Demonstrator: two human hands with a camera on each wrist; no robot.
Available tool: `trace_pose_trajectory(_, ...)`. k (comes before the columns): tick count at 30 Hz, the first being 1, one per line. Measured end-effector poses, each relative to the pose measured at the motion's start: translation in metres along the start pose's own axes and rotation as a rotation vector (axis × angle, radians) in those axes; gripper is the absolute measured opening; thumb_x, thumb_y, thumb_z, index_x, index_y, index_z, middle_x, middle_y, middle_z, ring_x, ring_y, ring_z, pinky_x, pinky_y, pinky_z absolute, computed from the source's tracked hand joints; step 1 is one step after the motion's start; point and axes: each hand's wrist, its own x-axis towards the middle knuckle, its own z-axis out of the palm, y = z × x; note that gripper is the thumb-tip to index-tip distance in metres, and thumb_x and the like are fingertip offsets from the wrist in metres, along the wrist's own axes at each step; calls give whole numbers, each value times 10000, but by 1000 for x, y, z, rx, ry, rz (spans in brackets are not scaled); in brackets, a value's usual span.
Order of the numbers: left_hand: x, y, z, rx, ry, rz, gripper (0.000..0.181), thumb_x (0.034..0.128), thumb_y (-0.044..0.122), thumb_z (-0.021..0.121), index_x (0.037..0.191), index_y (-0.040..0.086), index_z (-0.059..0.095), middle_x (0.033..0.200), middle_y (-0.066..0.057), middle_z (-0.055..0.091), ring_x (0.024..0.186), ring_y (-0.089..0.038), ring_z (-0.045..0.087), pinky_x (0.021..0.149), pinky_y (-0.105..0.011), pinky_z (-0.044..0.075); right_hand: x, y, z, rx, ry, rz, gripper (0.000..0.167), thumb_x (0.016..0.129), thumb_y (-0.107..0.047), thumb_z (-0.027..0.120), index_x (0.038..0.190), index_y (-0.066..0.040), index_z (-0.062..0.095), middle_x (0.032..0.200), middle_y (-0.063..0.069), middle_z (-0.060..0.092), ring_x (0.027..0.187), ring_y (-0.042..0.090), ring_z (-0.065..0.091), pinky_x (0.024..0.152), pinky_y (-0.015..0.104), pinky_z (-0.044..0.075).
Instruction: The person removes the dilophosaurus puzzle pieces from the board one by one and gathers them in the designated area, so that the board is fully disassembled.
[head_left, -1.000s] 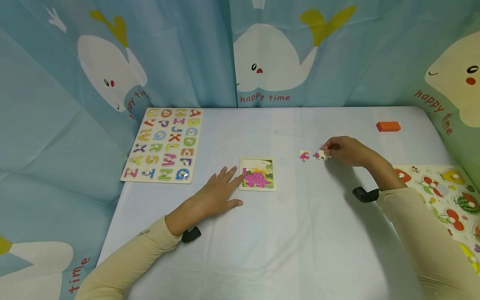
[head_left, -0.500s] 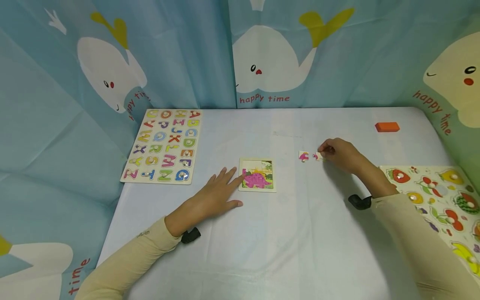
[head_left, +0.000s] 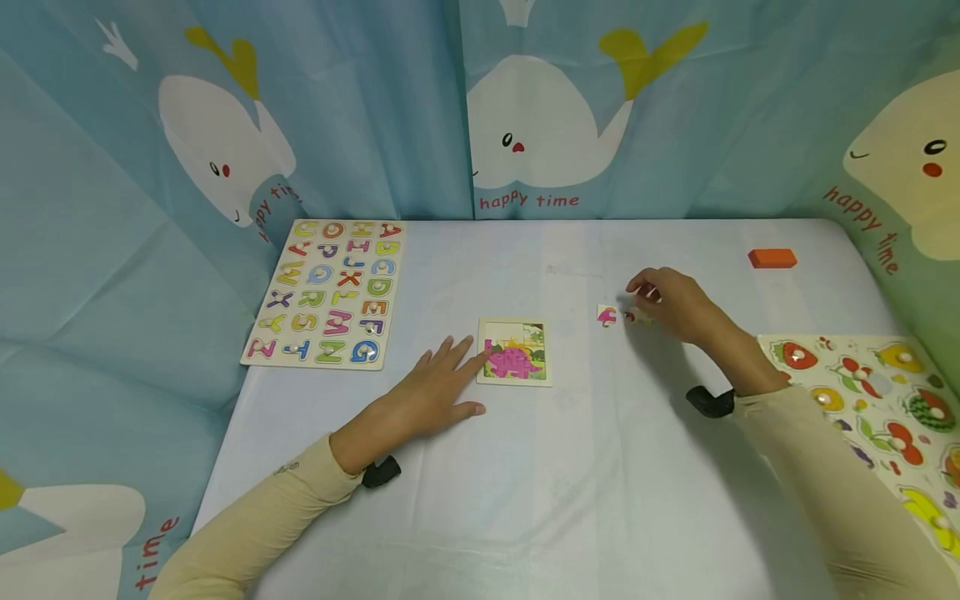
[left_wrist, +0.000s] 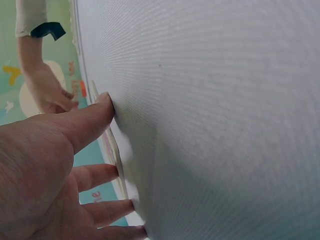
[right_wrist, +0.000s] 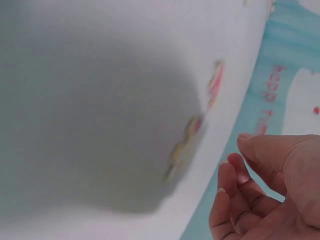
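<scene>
In the head view a square puzzle board point(head_left: 514, 352) with a pink dinosaur lies mid-table, its upper left part blank. My left hand point(head_left: 422, 393) rests flat with fingers spread, its fingertips at the board's left edge. To the right lie a puzzle piece with pink point(head_left: 607, 315) and, beside it, a second piece point(head_left: 639, 316) partly under my right hand point(head_left: 673, 305). The right wrist view has both pieces on the cloth, apart from the right hand point(right_wrist: 270, 190), whose bent fingers and thumb stand with a gap between them and nothing held.
An alphabet board point(head_left: 322, 293) lies at the back left. An orange block point(head_left: 772, 258) is at the back right, and a fruit board point(head_left: 862, 400) lies along the right edge. Printed curtains stand behind and beside the table.
My right hand has moved slightly left and up off the second piece, and its fingers have parted. The left hand and the dinosaur board have stayed in place.
</scene>
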Motion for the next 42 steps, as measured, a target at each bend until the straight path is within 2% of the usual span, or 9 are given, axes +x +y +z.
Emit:
trace_pose_trajectory(6, 0, -1, 1, 6, 1, 7, 811, 1031, 485, 657, 1688, 190, 284, 1764, -147, 166, 1624, -424, 120, 1279, -624, 191, 1, -29, 10, 45, -17, -26, 253, 1055, -53, 602, 1267, 83, 629, 1114, 255, 665, 1035, 390, 639, 846, 491, 535)
trace_pose_trajectory(10, -1, -1, 1, 8, 0, 9, 813, 1031, 482, 659, 1688, 185, 284, 1762, -153, 169, 1622, -431, 123, 1277, -628, 191, 3, -49, 26, 47, -23, -74, 255, 1038, -14, 601, 1269, 83, 641, 1097, 233, 670, 1012, 369, 643, 858, 492, 534)
trace_pose_trajectory(18, -1, 0, 2, 14, -6, 4, 813, 1031, 486, 656, 1688, 184, 284, 1764, -147, 168, 1624, -424, 120, 1279, -623, 191, 3, -78, 65, 31, 14, -231, 328, 983, 49, 669, 1309, 61, 628, 1222, 241, 645, 1102, 394, 652, 964, 533, 558)
trace_pose_trajectory(26, -1, 0, 0, 1, -4, 13, 809, 1034, 467, 662, 1688, 179, 283, 1764, -147, 165, 1624, -424, 122, 1275, -632, 194, 2, -93, 85, -2, -21, -235, 440, 968, -57, 758, 1384, -17, 619, 1311, 179, 627, 1240, 366, 588, 1074, 522, 515)
trace_pose_trajectory(37, 0, 0, -1, 10, -6, 5, 811, 1030, 484, 660, 1686, 182, 291, 1766, -143, 158, 1626, -418, 112, 1277, -629, 190, 0, -101, 90, -134, 14, -311, 448, 950, -65, 788, 1366, 11, 640, 1275, 185, 680, 1190, 366, 639, 1056, 491, 540)
trace_pose_trajectory(42, 0, 0, -1, 9, -9, 2, 811, 1028, 481, 664, 1684, 178, 295, 1766, -143, 159, 1626, -419, 113, 1277, -630, 190, -3, -104, 90, -184, 19, -305, 500, 945, -77, 797, 1405, 17, 625, 1293, 182, 707, 1189, 360, 668, 1028, 490, 559)
